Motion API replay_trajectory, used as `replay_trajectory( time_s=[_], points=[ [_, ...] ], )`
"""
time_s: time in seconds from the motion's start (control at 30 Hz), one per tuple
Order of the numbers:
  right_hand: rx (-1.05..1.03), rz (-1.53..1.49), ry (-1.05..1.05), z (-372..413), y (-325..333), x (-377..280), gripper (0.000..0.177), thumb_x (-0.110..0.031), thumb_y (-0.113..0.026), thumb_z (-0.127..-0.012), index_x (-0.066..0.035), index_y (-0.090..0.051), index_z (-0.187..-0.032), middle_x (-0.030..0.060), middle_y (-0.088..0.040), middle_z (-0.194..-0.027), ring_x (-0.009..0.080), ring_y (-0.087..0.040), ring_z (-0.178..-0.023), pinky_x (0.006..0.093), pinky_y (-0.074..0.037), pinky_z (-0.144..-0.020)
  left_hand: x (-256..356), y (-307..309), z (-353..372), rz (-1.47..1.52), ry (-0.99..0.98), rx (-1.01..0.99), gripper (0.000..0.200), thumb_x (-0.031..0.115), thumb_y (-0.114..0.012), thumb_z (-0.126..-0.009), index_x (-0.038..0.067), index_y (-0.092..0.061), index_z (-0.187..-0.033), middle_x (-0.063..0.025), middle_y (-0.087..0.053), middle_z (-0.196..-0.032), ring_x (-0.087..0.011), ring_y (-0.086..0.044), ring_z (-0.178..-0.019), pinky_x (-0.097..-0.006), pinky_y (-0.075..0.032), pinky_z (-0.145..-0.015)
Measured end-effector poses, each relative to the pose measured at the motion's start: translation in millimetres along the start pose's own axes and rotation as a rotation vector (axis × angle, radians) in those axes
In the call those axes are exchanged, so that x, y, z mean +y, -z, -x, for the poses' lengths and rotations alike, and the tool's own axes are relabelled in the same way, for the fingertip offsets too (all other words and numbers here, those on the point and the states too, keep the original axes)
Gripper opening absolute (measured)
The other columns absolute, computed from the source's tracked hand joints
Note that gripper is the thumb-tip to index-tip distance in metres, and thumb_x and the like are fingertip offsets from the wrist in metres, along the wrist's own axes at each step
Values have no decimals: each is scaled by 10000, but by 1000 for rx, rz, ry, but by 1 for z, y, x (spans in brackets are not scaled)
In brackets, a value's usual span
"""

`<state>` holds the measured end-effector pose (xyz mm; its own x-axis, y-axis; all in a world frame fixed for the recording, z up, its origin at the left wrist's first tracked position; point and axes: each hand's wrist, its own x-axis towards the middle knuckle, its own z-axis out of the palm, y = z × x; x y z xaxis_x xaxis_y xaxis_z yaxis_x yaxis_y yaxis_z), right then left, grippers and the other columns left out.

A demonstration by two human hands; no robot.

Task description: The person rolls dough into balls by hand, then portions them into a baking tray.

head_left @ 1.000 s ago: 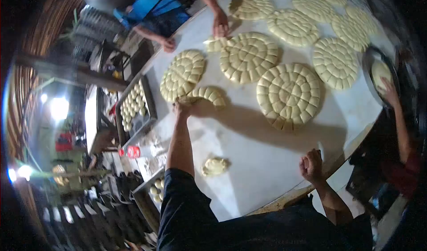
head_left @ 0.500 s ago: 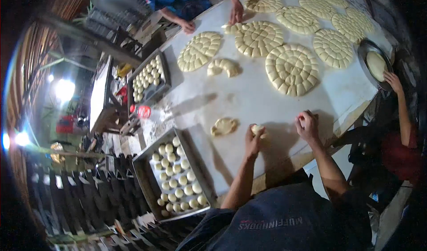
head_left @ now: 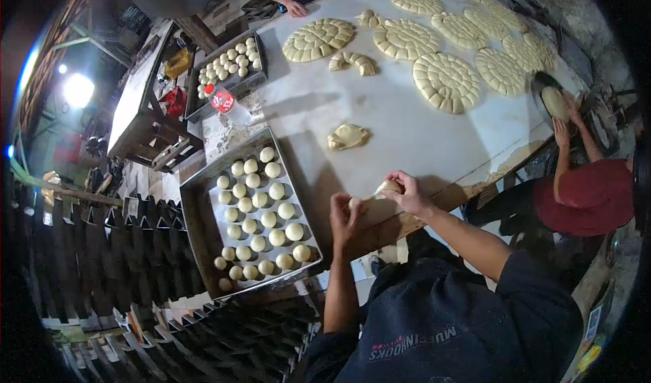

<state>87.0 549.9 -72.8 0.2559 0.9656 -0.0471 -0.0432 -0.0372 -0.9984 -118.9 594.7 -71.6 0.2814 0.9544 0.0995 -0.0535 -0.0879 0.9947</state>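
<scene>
Near edge of bench [head_left: 420, 139]: I see the dough piece [head_left: 384, 189] over it, long axis running hand to hand.
Right hand [head_left: 409, 194]: fingers clamped on its right end, nearer.
Left hand [head_left: 343, 216]: curled at the left end; grip unclear.
Tray [head_left: 203, 206]: just left of it.

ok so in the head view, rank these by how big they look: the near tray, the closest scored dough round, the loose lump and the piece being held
1. near tray
2. scored dough round, though it lies farther off
3. loose lump
4. dough piece, partly hidden by the right hand, so unsure
</scene>
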Motion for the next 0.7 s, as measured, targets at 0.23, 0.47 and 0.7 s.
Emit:
replay_trajectory(
  time_s=[0.23,0.47,0.7],
  points=[
    [63,684,293,-4,154,-9,264,-232,-662,-853,-24,-561,-980,136,-587,-930,300,-568,-878,435,-459,-820,-12,3,19,-956,-419,-192,218,112,-633,-857,42,-548,-1045,-174,-518,-1009,-383,-509,-874,-478,-447,-787],
    [-15,972,554,-111,146,-34,247,-207,-637,-765,-41,-499,-885,170,-483,-948,380,-463,-954,501,-388,-838,22,-72,-107,-1019,-178,158,238,157,-718,-785,40,-613,-965,-160,-564,-998,-372,-511,-940,-459,-426,-849],
    [-356,884,697,-59,144,-15,182,-145,-655,-738,-3,-574,-819,180,-553,-856,400,-538,-864,498,-408,-990,-17,-103,3,-1008,-255,-236,188,102,-683,-804,44,-651,-979,-157,-620,-1045,-375,-554,-989,-468,-430,-936]
  ],
)
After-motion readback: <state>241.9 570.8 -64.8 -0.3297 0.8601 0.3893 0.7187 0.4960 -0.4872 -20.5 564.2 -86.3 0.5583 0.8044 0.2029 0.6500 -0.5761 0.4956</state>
